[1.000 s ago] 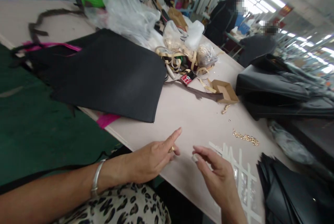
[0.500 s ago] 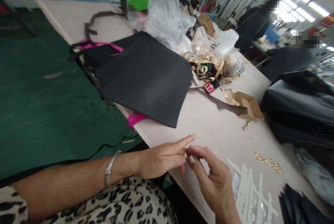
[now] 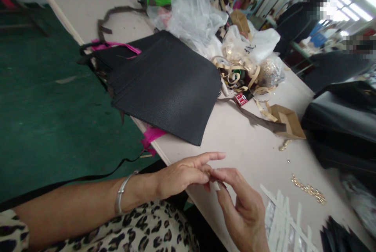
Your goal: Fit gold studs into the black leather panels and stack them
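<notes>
Over the near table edge, my left hand pinches a small gold metal piece between thumb and bent fingers, its index finger stretched out. My right hand meets it there, thumb and forefinger closed together at the left fingertips. A small white bit shows at my right thumb tip; whether it is a wrap or something held, I cannot tell. Similar gold pieces lie loose on the table to the right. White strips lie beside my right hand.
A black leather-like panel covers the table's middle over pink material. Clear plastic bags, a cardboard tray and a red card lie beyond. Black bags stand at right. Other people are blurred in the background.
My right fingertips have closed in against the left ones, so the gold piece is now mostly covered. The view has shifted slightly; the table things stay put.
</notes>
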`<state>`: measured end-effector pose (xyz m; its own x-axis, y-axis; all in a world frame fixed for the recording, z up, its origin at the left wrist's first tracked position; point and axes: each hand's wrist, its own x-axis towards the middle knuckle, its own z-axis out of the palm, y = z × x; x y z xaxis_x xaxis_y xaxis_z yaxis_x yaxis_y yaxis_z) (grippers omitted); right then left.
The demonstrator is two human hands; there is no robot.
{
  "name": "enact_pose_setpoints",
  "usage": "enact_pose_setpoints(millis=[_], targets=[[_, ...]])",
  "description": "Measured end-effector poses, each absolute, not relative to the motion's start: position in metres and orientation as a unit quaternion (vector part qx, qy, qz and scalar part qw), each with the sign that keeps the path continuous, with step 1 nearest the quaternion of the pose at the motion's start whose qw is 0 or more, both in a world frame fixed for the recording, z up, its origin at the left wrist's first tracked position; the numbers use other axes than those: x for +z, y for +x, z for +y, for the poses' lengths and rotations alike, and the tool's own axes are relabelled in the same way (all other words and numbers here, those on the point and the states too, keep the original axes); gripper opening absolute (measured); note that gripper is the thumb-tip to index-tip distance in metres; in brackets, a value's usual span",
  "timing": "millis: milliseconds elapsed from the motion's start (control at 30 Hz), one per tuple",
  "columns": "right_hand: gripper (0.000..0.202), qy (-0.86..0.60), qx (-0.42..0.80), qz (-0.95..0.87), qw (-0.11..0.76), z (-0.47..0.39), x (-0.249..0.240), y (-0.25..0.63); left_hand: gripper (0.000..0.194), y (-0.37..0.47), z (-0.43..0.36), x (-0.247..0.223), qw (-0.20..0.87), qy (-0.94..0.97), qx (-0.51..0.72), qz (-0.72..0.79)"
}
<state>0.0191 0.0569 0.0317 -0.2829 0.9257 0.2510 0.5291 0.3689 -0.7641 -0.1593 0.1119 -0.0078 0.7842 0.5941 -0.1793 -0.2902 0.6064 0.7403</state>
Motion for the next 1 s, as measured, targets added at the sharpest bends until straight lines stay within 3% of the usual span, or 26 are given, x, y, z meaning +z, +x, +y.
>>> enact_pose_setpoints(millis=[367,567,800,1000], targets=[[0.036,-0.453,0.227,-0.787,0.351,0.067,0.038,0.014,0.063,-0.155,0.11,-0.001,0.88,0.293,0.284,0.242],[0.047,-0.403,0.167,-0.869,0.232,0.071,0.041,0.014,0.07,-0.157,0.115,0.001,0.875,0.314,0.258,0.265],[0.027,-0.326,-0.027,-0.934,0.142,0.088,0.026,0.017,0.076,-0.164,0.119,0.003,0.856,0.329,0.266,0.298],[0.011,-0.255,-0.051,-0.96,0.099,0.113,0.024,0.007,0.068,-0.178,0.123,0.0,0.849,0.315,0.256,0.338]])
